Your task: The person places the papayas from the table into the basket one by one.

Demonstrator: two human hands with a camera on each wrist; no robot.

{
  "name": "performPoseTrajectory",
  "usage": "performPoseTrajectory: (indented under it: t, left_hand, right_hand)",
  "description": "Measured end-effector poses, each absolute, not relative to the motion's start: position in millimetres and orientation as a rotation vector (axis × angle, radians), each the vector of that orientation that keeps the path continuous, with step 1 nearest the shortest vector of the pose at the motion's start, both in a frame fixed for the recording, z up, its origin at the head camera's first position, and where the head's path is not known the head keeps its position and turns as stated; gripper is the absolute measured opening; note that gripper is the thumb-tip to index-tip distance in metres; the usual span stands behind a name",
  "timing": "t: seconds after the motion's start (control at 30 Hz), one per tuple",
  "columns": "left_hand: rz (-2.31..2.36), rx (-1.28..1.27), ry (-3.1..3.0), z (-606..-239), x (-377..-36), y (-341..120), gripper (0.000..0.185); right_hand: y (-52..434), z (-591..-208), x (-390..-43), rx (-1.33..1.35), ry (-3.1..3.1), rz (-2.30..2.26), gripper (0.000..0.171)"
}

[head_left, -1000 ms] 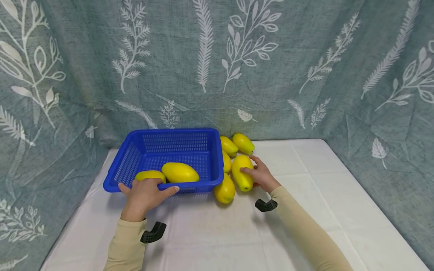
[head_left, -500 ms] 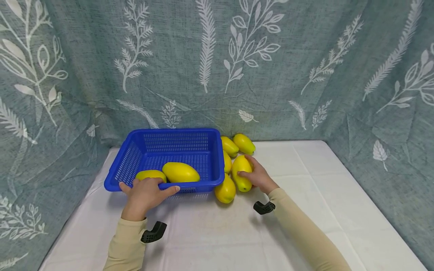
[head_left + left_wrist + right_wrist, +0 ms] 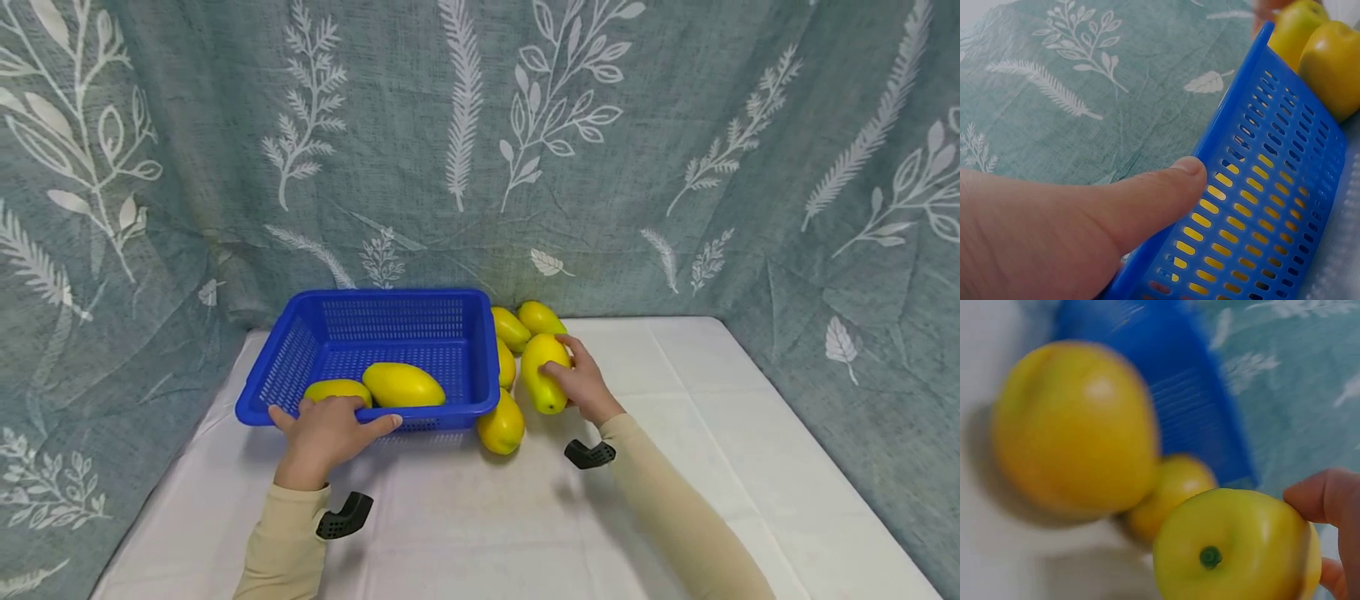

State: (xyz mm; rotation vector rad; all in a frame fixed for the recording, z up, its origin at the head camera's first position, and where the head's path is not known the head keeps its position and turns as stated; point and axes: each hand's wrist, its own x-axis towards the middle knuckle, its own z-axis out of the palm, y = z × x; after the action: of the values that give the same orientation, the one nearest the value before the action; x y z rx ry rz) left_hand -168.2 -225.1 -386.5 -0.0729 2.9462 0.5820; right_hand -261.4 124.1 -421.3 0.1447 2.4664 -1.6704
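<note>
Partly hidden behind the left hand (image 3: 326, 437) and the front rim of the blue basket (image 3: 442, 413): one yellow fruit (image 3: 336, 388). Just right of it, inside the same basket, in plainer view: a second fruit (image 3: 405, 385). Outside, on the white tablecloth (image 3: 465, 517), half covered by the basket's right wall: a side fruit (image 3: 506, 367), with a back fruit (image 3: 512, 330) beyond. Near the curtain, another, the corner fruit (image 3: 542, 317). By the basket's front right corner, a front fruit (image 3: 501, 425). In the right wrist view, blurred surroundings and a held fruit (image 3: 542, 375) cut off by the bottom edge; any contact with the cloth hard to judge. In the left wrist view, only a thumb visible, and yellow showing through the slots.

Left hand palm down, gripping the front rim, thumb along the outer side, fingertips hidden inside. Right hand (image 3: 588, 387) gripping the held fruit from its right, between thumb and fingers, just right of the basket; most of those fingers out of sight. Forearms in beige sleeves, reaching in from the bottom edge.
</note>
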Motion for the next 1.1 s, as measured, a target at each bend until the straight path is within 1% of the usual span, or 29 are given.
performPoseTrajectory:
  t: [0.1, 0.27, 0.4, 0.57, 0.77, 0.97, 1.1]
  left_hand:
    - [0.586, -0.073, 2.944, -388, -168, -223, 0.087]
    - [0.576, -0.074, 2.94, -385, -168, -225, 0.089]
    - [0.563, -0.076, 2.934, -385, -168, -225, 0.09]
    - [0.548, -0.084, 2.926, -386, -168, -224, 0.091]
    - [0.551, -0.085, 2.925, -387, -168, -223, 0.09]
    - [0.538, -0.08, 2.95, -387, -168, -223, 0.084]
    - [0.53, -0.085, 2.955, -386, -167, -224, 0.084]
  right_hand:
    - [122, -398, -265, 0.085, 2.46, -1.761, 0.074]
    - [99, -359, -271, -0.053, 2.424, -1.854, 0.075]
    - [70, -346, -272, -0.179, 2.393, -1.815, 0.074]
    - [33, -349, -268, -0.3, 2.455, -1.532, 0.073]
    - [-4, -365, -263, -0.352, 2.563, -1.248, 0.069]
    - [-24, -382, -258, -0.376, 2.639, -0.979, 0.066]
    - [-30, -389, -259, -0.363, 2.635, -0.945, 0.064]
